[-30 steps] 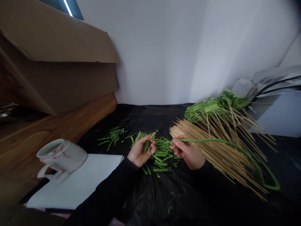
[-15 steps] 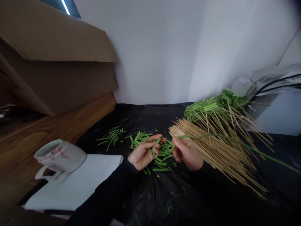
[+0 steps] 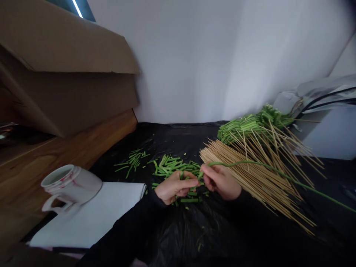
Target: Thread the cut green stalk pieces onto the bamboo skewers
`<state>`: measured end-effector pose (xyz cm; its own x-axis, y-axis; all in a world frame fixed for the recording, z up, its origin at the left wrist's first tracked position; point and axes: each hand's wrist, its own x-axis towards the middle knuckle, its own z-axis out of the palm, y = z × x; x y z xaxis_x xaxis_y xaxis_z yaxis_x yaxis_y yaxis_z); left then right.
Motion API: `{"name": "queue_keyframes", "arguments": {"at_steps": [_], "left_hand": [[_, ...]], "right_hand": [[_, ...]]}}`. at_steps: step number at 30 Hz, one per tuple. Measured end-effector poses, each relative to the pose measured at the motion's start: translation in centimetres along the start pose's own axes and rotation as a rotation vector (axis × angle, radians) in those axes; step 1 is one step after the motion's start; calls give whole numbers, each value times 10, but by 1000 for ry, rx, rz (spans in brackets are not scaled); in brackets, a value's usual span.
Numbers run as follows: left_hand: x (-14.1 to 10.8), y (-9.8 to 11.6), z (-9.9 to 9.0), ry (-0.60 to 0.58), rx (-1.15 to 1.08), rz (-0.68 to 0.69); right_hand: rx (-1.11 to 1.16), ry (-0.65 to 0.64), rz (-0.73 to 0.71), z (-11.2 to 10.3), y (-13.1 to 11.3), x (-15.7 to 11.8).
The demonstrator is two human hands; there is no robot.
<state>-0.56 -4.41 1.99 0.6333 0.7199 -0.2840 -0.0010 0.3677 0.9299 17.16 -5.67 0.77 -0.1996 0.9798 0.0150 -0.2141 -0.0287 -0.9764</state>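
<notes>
My right hand (image 3: 221, 181) pinches a long green garlic scape (image 3: 258, 162) near its end. The scape trails over the back of that hand and away to the right edge. My left hand (image 3: 175, 186) is closed beside it, its thumb and fingertips at the short end of the scape. A short cut piece of scape (image 3: 181, 175) shows between the left fingers; the rest of its grip is hidden. Beneath and behind both hands lies a pile of cut scape pieces (image 3: 169, 163), with a smaller group (image 3: 134, 160) farther left.
Many thin bamboo skewers (image 3: 247, 176) lie fanned out on the right, below a bundle of uncut green scapes (image 3: 241, 128). A white mug (image 3: 80, 185) stands tilted in view on white paper (image 3: 111, 207) at left. Behind it is a cardboard box (image 3: 91, 96). Black plastic sheeting (image 3: 180, 230) covers the surface.
My left hand has moved right and its fingers have closed in at the scape's end. My right hand has stayed nearly in place, with the scape's end now turned toward the left fingers.
</notes>
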Motion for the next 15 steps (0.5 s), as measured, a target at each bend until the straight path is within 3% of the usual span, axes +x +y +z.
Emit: {"name": "queue_keyframes", "arguments": {"at_steps": [3, 5, 11, 15], "left_hand": [[-2, 2, -6, -118, -16, -46], [-4, 2, -7, -178, 7, -55], [-2, -2, -6, -78, 29, -4], [-1, -3, -5, -73, -13, -28]], "right_hand": [[239, 47, 12, -6, -4, 3], [239, 40, 4, -8, -5, 3], [39, 20, -24, -4, 2, 1], [-61, -8, -63, -4, 1, -1]]}}
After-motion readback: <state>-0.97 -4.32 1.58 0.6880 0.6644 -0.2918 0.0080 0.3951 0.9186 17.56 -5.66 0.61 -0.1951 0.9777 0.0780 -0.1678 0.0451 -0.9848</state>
